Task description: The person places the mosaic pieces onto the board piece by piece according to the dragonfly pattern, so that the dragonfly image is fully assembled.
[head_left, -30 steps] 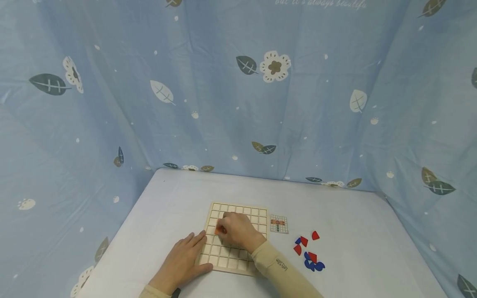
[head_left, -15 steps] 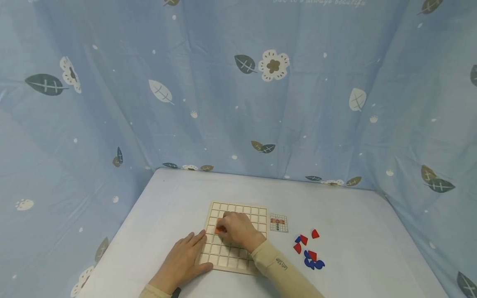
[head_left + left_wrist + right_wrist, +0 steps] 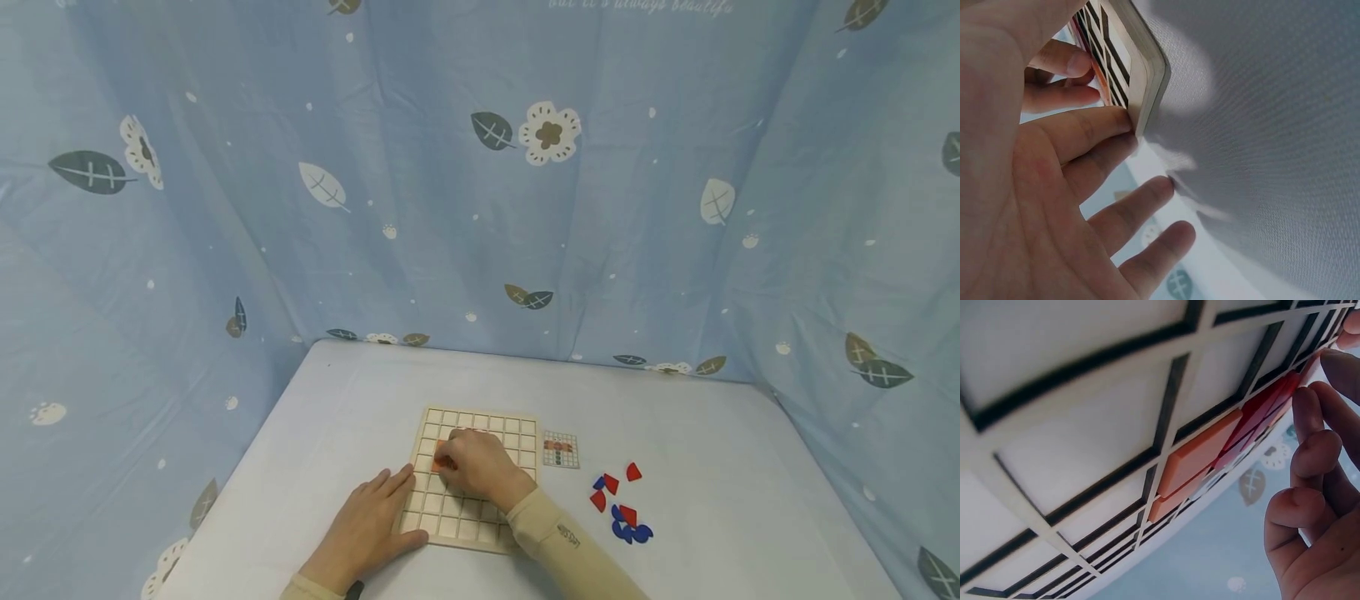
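Observation:
A square wooden grid board lies on the white table. My left hand rests flat at its near left corner, fingers extended; in the left wrist view fingertips touch the board's edge. My right hand reaches over the board with curled fingers. Its thumb and forefinger pinch at an orange tile in the left part of the grid, partly hidden by the fingers. In the right wrist view, more orange tiles and dark red tiles sit in neighbouring cells.
A small pattern card lies right of the board. Farther right are loose red pieces and blue pieces, several of each, some overlapping. A blue patterned curtain hangs behind and beside the table.
Both hands stay almost in place, with the right fingers still at the orange tile. The head view shifts very slightly.

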`<state>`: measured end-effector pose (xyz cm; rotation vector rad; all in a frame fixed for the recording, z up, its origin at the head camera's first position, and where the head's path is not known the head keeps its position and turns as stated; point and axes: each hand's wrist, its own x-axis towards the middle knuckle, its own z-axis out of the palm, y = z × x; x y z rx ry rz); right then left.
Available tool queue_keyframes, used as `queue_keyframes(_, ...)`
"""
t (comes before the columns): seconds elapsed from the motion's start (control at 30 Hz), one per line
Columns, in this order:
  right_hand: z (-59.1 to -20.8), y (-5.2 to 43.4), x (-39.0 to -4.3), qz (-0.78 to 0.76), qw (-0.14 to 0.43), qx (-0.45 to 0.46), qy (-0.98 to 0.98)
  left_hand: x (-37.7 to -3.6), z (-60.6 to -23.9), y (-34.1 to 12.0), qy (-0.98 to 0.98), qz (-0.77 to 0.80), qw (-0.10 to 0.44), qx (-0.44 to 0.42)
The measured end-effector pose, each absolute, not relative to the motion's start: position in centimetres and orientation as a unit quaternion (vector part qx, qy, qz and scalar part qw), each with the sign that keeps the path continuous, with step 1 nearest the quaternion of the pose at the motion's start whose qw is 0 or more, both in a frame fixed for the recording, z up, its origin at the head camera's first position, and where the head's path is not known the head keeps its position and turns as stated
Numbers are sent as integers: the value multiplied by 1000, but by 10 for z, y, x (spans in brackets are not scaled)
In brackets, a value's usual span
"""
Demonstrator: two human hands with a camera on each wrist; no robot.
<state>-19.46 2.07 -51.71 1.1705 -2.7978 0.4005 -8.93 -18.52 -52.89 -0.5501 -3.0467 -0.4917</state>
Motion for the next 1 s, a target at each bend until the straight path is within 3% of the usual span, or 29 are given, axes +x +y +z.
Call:
queue_keyframes(0.5, -498, 42, -183, 159, 112, 395, -898, -89, -528, -184, -972, -156, 11, -174)
queue_keyframes(1.0, -485, 106, -166, 201, 147, 397, -884, -89, -529, -182, -975, -162, -11, -152)
